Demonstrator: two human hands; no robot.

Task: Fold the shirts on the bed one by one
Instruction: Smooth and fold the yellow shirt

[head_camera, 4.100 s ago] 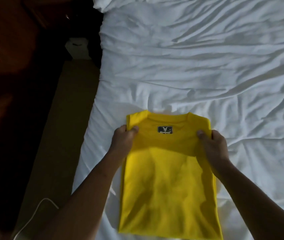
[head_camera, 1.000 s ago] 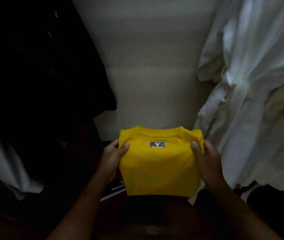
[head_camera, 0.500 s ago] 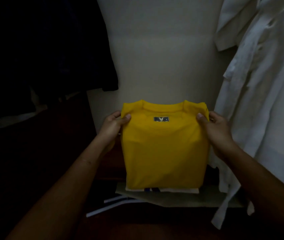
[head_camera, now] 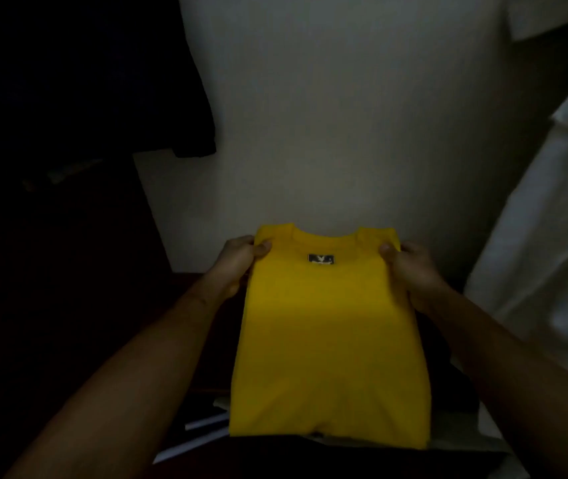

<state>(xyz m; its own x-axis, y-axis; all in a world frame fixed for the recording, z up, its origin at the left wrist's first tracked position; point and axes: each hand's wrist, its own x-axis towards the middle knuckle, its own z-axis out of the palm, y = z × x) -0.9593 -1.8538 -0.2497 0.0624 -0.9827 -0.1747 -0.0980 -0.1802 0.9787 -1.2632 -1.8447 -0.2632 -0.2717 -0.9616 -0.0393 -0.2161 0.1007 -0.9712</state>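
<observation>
Yellow shirt (head_camera: 327, 333): fold looks done. It's a compact rectangle, collar end away from the person, neck label (head_camera: 321, 259) facing up, edges fairly square.

Left hand (head_camera: 237, 267) pinches the far-left corner, thumb on top and fingers curled under. Right hand (head_camera: 410, 271) does the same on the far-right corner. The shirt spans between the two hands and runs back toward the person below them.

The near edge sits over a low pile of folded cloth (head_camera: 462, 433), with pale fabric peeking out beneath it. I can't tell if the shirt's full weight is on the pile; it's too dark down there.

A pale wall (head_camera: 344, 115) is beyond the hands. A dark garment (head_camera: 158, 98) hangs out past the left hand and a white garment (head_camera: 552, 243) hangs out past the right hand. This looks like a closet or storage corner.

Status, as a judgement: this shirt is folded and at the put-away stage. What's left for it is to lower the collar end, let go and square it on the pile.

The bed is out of frame, so the count of unfolded shirts left is unknown.
</observation>
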